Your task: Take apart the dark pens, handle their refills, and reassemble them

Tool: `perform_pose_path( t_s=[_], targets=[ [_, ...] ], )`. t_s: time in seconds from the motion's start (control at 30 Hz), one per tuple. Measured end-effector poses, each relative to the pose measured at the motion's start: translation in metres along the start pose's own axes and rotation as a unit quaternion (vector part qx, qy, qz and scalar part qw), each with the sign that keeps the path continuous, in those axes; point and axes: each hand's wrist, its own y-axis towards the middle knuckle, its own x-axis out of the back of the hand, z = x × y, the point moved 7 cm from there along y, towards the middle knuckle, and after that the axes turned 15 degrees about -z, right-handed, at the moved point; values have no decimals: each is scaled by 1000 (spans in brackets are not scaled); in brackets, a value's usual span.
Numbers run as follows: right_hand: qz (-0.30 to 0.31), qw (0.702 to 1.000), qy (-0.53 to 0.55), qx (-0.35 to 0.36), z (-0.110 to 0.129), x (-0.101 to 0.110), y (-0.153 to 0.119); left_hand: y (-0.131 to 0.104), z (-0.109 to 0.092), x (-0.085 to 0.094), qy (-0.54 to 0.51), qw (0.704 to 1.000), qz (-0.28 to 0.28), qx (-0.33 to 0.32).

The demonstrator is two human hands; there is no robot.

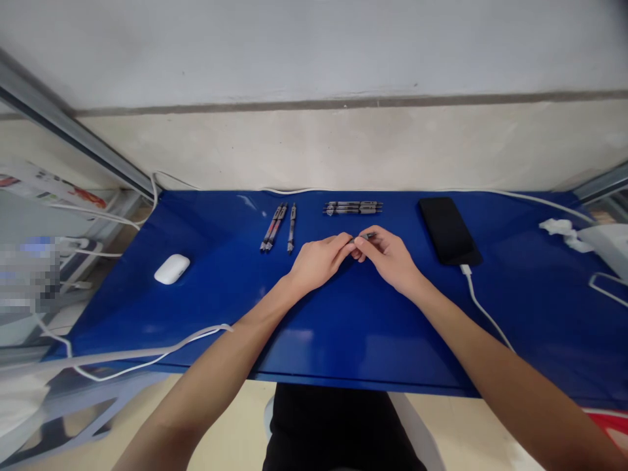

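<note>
My left hand (321,261) and my right hand (390,258) meet over the middle of the blue table, fingers closed together on one pen (369,235). Only a short dark end of that pen shows past the right fingers; the rest is hidden. Behind the hands, several similar pens (353,208) lie side by side, pointing left to right. To the left of my left hand rest two or more pens (273,227) close together, with a single pen (292,229) a little apart from them.
A black phone (446,230) with a white cable (478,304) lies to the right. At the left is a white earbud case (171,269). Crumpled white tissue (564,232) sits at the far right. Another white cable (161,353) crosses the front left edge. A wall stands behind the table (333,340).
</note>
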Motion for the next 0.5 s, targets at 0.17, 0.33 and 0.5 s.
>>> perform_pose_path(
  t_s=[0.17, 0.33, 0.5],
  targets=[
    [-16, 999, -25, 40, 2, 7, 2, 0, 0, -1, 40, 999, 10, 4],
    [-18, 985, -151, 78, 11, 10, 0, -1, -5, 0, 16, 1000, 14, -22],
    [-5, 987, -143, 72, 13, 7, -3, -1, -2, -3, 51, 998, 14, -20]
  ],
)
